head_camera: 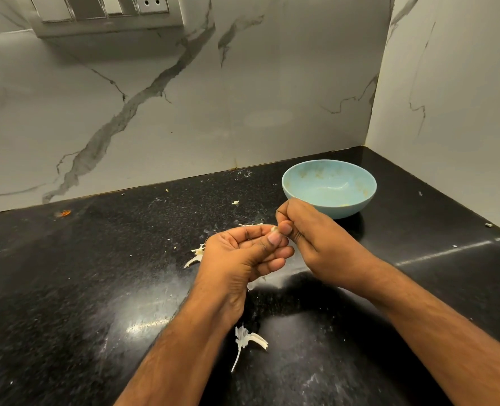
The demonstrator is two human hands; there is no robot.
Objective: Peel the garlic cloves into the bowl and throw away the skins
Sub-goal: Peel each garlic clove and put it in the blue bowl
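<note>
A pale garlic clove (273, 229) shows only as a small tip between my two hands, above the black counter. My left hand (243, 256) pinches it with thumb and curled fingers. My right hand (310, 238) meets it from the right, thumb and forefinger closed on the same clove. A light blue bowl (301, 172) stands just behind my right hand; I see no clove inside it. White garlic skins lie on the counter: one piece (247, 341) near my left forearm, another (196, 254) left of my left hand.
The black speckled counter (82, 273) ends at a marble wall behind and another on the right, forming a corner past the bowl. Small skin flakes are scattered over it. An orange scrap (65, 213) lies far left. A switch panel (108, 13) hangs on the wall.
</note>
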